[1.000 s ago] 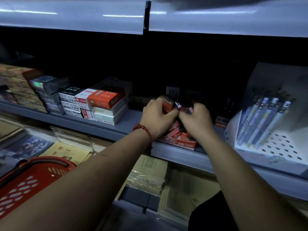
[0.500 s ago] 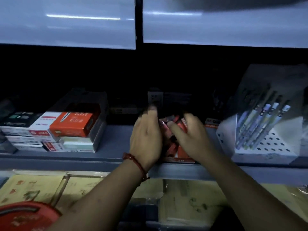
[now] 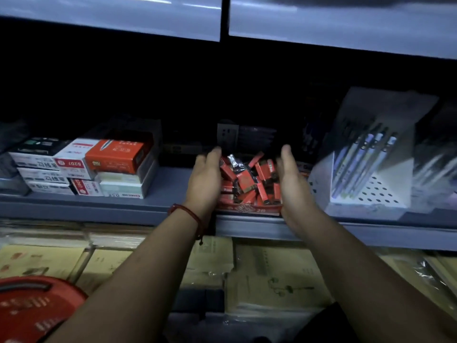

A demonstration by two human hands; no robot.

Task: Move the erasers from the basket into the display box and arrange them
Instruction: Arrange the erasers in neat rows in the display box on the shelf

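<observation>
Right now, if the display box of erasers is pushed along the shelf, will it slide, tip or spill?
It would probably slide, not tip: the display box is low and sits flat on the shelf. The erasers lie heaped loosely above its rim, so a quick push may spill some.

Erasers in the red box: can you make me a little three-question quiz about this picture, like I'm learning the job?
1. True or false: the erasers lie in one neat row in the display box.
2. What stands in the white holder beside the box? A scissors, B pens, C brushes.
3. Fill in: the red cord circles the ____ wrist.
Key: 1 false, they lie jumbled. 2 B. 3 left.
</observation>
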